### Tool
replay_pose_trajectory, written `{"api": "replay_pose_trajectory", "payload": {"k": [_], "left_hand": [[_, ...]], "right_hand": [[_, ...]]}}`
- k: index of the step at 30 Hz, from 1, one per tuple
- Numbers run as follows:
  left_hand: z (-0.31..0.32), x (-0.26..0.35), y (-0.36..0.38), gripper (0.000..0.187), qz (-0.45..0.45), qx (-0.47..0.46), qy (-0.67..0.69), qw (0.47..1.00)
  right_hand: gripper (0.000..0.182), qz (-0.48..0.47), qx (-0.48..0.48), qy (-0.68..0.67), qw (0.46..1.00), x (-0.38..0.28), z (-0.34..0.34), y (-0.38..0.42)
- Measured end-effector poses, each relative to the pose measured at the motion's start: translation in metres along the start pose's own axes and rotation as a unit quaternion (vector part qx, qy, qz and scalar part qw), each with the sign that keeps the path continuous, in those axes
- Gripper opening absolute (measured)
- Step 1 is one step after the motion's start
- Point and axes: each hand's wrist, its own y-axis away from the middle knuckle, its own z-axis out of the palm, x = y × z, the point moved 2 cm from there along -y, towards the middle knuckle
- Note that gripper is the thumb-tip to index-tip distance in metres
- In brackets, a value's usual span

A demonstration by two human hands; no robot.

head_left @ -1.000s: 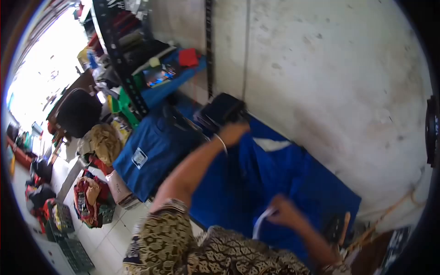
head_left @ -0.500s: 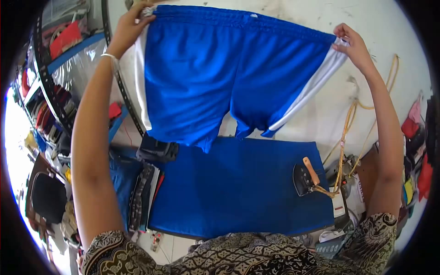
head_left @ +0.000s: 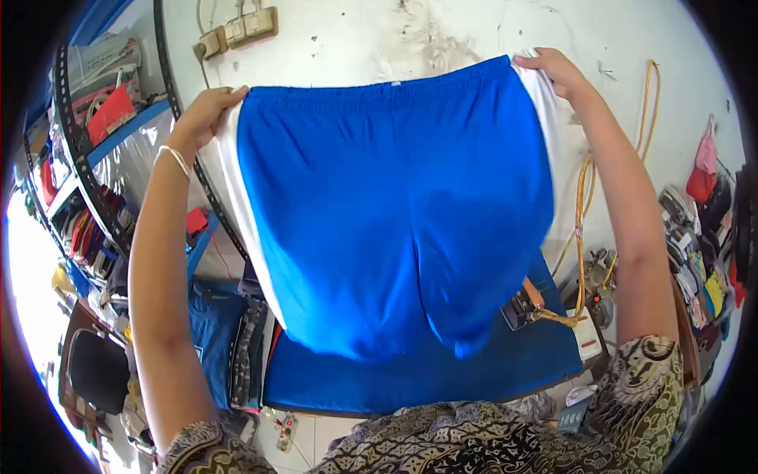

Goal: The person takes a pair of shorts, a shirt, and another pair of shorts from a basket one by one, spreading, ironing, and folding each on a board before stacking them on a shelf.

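Blue shorts [head_left: 339,189] with white side stripes hang spread out above the blue padded board [head_left: 339,385]. My left hand [head_left: 207,118] is closed on the left end of the elastic waistband. At the other end of the waistband, my right hand [head_left: 553,73] pinches the white stripe. The lower legs of the shorts hide much of the board. An iron [head_left: 523,306] with a wooden handle rests at the board's right side, partly covered by the shorts.
Folded clothes [head_left: 217,316] are stacked left of the board, beside a metal shelf rack [head_left: 130,133]. A yellowish cord [head_left: 580,229] hangs at the right. Power sockets [head_left: 251,26] are on the wall. A black chair [head_left: 99,370] stands at lower left.
The shorts' legs have swung down and toward me, covering more of the board and part of the iron. My left hand is lower; my right hand has moved inward to the left.
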Motion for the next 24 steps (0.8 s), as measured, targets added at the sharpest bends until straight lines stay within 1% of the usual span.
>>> {"api": "replay_pose_trajectory", "payload": {"k": [1, 2, 3, 4, 6, 7, 8, 9, 10, 11, 13, 14, 15, 16, 17, 18, 19, 20, 21, 22, 23, 24], "left_hand": [[0.015, 0.012, 0.009, 0.026, 0.016, 0.010, 0.006, 1.000], [0.008, 0.015, 0.005, 0.028, 0.034, 0.022, -0.065, 0.997], [0.021, 0.030, 0.020, 0.028, 0.033, 0.019, -0.067, 0.997], [0.032, 0.045, 0.039, 0.030, 0.057, -0.007, -0.023, 0.998], [0.055, 0.075, 0.076, 0.034, 0.101, -0.072, -0.046, 0.991], [0.075, 0.086, 0.095, 0.033, 0.100, -0.107, -0.088, 0.985], [0.096, 0.098, 0.115, 0.034, 0.100, -0.143, -0.129, 0.976], [0.116, 0.109, 0.135, 0.035, 0.104, -0.178, -0.169, 0.964], [0.133, 0.113, 0.147, 0.035, 0.105, -0.229, -0.165, 0.954], [0.153, 0.105, 0.155, 0.036, 0.114, -0.240, -0.075, 0.961], [0.181, 0.094, 0.170, 0.036, 0.109, -0.218, -0.009, 0.970], [0.187, 0.081, 0.172, 0.036, 0.098, -0.212, 0.015, 0.972], [0.188, 0.069, 0.178, 0.036, 0.071, -0.171, 0.048, 0.981], [0.190, 0.056, 0.185, 0.036, 0.046, -0.129, 0.081, 0.987], [0.189, 0.039, 0.190, 0.035, 0.026, -0.078, 0.121, 0.989], [0.188, 0.014, 0.195, 0.033, 0.025, -0.019, 0.128, 0.991], [0.186, -0.011, 0.201, 0.031, 0.013, 0.035, 0.135, 0.990], [0.185, -0.036, 0.208, 0.029, 0.001, 0.090, 0.143, 0.986], [0.183, -0.059, 0.217, 0.027, -0.022, 0.139, 0.149, 0.979], [0.180, -0.087, 0.229, 0.027, -0.042, 0.165, 0.111, 0.979], [0.179, -0.116, 0.246, 0.026, -0.061, 0.187, 0.072, 0.978], [0.180, -0.145, 0.262, 0.025, -0.095, 0.220, 0.062, 0.969]], "right_hand": [[0.039, -0.005, 0.007, -0.002, 1.000, -0.004, -0.008, -0.004], [0.038, -0.055, 0.015, 0.010, 0.998, -0.006, -0.014, -0.006], [0.037, -0.101, 0.019, 0.021, 0.995, -0.003, -0.021, -0.009], [0.029, -0.091, 0.012, 0.132, 0.987, -0.005, -0.036, -0.009], [0.022, -0.046, -0.045, 0.237, 0.969, 0.001, -0.069, -0.010], [0.021, -0.022, -0.036, 0.246, 0.968, -0.002, -0.072, 0.001], [0.023, -0.005, 0.000, 0.330, 0.944, -0.011, -0.077, 0.001], [0.025, 0.011, 0.034, 0.413, 0.910, -0.015, -0.079, -0.002], [0.029, -0.030, 0.081, 0.495, 0.865, -0.015, -0.076, -0.013], [0.031, -0.151, 0.096, 0.610, 0.772, 0.000, -0.093, -0.053], [0.032, -0.270, 0.128, 0.690, 0.659, 0.021, -0.080, -0.109], [0.033, -0.270, 0.145, 0.680, 0.666, 0.018, -0.045, -0.121], [0.035, -0.186, 0.147, 0.661, 0.712, 0.017, -0.006, -0.137], [0.037, -0.159, 0.159, 0.601, 0.767, 0.020, 0.036, -0.149], [0.039, -0.172, 0.158, 0.493, 0.838, 0.024, 0.084, -0.152], [0.041, -0.186, 0.145, 0.378, 0.895, 0.028, 0.133, -0.152], [0.043, -0.198, 0.115, 0.273, 0.934, 0.038, 0.180, -0.143], [0.045, -0.200, 0.073, 0.178, 0.961, 0.048, 0.223, -0.131], [0.047, -0.197, 0.023, 0.099, 0.975, 0.058, 0.262, -0.117], [0.049, -0.189, -0.024, 0.038, 0.981, 0.074, 0.296, -0.094], [0.052, -0.186, -0.067, 0.001, 0.980, 0.093, 0.322, -0.060], [0.054, -0.193, -0.103, -0.009, 0.976, 0.113, 0.343, -0.024]]}}
